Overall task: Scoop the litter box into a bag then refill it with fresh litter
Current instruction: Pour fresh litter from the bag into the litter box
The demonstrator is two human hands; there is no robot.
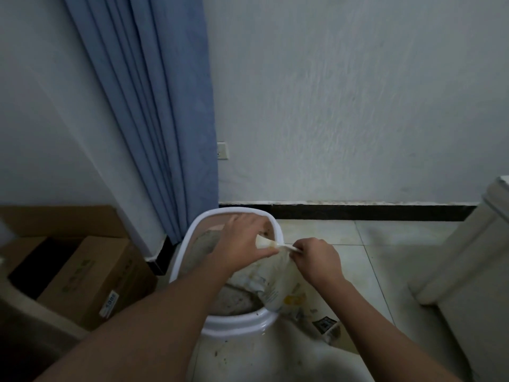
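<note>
A white-rimmed litter box (180,257) stands on the floor against the wall, with grey litter (234,300) inside. A pale printed litter bag (278,282) leans over the box's right rim. My left hand (242,241) pinches the bag's top edge above the box. My right hand (316,260) pinches the same edge just to the right, outside the rim. The bag's top strip (271,244) is stretched between the two hands. No scoop is in view.
A blue curtain (154,119) hangs behind the box on the left. Cardboard boxes (82,271) sit at the left. A white cabinet (473,266) stands at the right. Tiled floor (371,257) lies to the right of the box, under a white wall.
</note>
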